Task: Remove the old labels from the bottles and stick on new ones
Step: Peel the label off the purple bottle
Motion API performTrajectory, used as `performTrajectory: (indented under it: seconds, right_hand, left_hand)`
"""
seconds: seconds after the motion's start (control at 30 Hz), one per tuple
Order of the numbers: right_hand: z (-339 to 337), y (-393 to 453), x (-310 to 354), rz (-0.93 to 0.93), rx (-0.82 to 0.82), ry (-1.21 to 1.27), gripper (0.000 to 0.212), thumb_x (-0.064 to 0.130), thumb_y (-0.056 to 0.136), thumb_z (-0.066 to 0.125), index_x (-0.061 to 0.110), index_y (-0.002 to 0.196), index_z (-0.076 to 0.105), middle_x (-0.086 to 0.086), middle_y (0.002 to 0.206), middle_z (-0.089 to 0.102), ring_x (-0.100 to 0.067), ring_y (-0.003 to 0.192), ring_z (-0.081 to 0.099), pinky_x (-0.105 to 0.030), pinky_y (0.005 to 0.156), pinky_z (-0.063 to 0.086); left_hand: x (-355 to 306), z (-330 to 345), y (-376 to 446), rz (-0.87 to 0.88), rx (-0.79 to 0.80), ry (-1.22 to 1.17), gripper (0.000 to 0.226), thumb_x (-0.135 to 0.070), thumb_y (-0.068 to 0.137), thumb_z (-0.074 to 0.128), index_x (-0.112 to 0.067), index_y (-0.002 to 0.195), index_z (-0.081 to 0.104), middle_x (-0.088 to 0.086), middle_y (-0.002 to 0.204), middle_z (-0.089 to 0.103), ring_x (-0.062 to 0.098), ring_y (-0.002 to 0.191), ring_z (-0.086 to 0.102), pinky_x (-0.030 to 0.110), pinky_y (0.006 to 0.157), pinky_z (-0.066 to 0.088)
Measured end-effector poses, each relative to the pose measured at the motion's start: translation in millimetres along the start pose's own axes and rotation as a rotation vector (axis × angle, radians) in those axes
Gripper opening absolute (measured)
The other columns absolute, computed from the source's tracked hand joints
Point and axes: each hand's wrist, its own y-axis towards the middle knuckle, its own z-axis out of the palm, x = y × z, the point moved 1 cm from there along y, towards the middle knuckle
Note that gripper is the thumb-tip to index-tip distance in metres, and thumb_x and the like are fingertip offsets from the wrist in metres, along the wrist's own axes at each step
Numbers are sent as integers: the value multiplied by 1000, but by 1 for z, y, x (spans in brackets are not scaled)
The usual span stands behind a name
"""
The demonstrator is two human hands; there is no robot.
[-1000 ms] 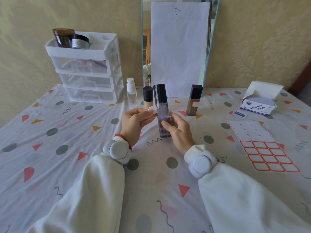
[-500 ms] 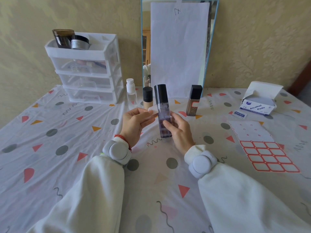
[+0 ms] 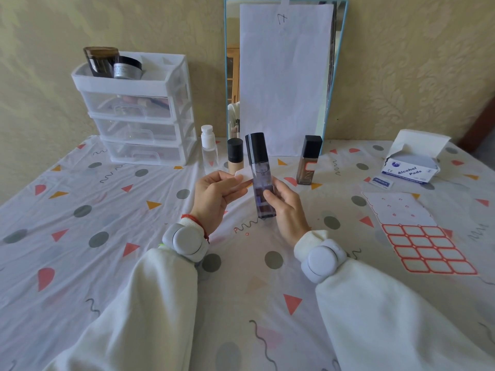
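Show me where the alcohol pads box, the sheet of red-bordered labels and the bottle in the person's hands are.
alcohol pads box (image 3: 408,172), head view, on its printed front.
label sheet (image 3: 428,253), head view, among the unused labels.
purple bottle (image 3: 261,180), head view, on its clear body below the black cap.

Single view, head-worn, wide-angle. Looks forward and down across the table (image 3: 80,263) toward the wall (image 3: 401,62). Both sleeves enter from the bottom edge; left hand (image 3: 214,199) and right hand (image 3: 288,210) sit near frame centre, close to the lens. Mirror (image 3: 332,76) stands upright at the far table edge, top centre. Straight edges bow toward the frame margins. No second view to share any ground.
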Motion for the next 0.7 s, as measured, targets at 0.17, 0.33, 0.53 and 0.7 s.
performTrajectory:
  seconds: [0.17, 0.33, 0.53, 0.7]
  right_hand:
    - [0, 0, 0, 6, 4, 26, 33, 13, 102, 41, 13, 133, 52, 1, 105, 66, -7, 92, 65, -18, 75, 54]
    - [0, 0, 1, 7, 0, 29, 31, 14, 102, 40, 16, 131, 52, 5, 104, 65, -4, 90, 65, -16, 75, 54]
    - [-1, 2, 0, 14, -37, 52, 35, 15, 103, 38, 12, 135, 50, -9, 116, 64, -20, 103, 62, -20, 84, 53]
    - [0, 6, -3, 55, -11, 1, 36, 26, 104, 32, 17, 136, 48, -7, 115, 62, -17, 101, 61, -16, 75, 50]
  left_hand:
    - [-2, 2, -2, -6, -4, 0, 20, 6, 86, 60, -4, 70, 54, 15, 83, 73, 28, 88, 72, 23, 64, 56]
    - [-3, 4, -3, -11, 7, -19, 23, 8, 88, 56, -5, 70, 52, 18, 84, 72, 29, 89, 72, 24, 65, 57]
    - [-3, 6, -3, -18, 40, -62, 24, 8, 90, 52, -7, 71, 49, 27, 99, 69, 35, 99, 68, 28, 70, 57]
    - [-1, 7, -4, -27, 67, -39, 22, 7, 89, 54, -7, 73, 50, 24, 101, 70, 33, 102, 68, 28, 73, 57]
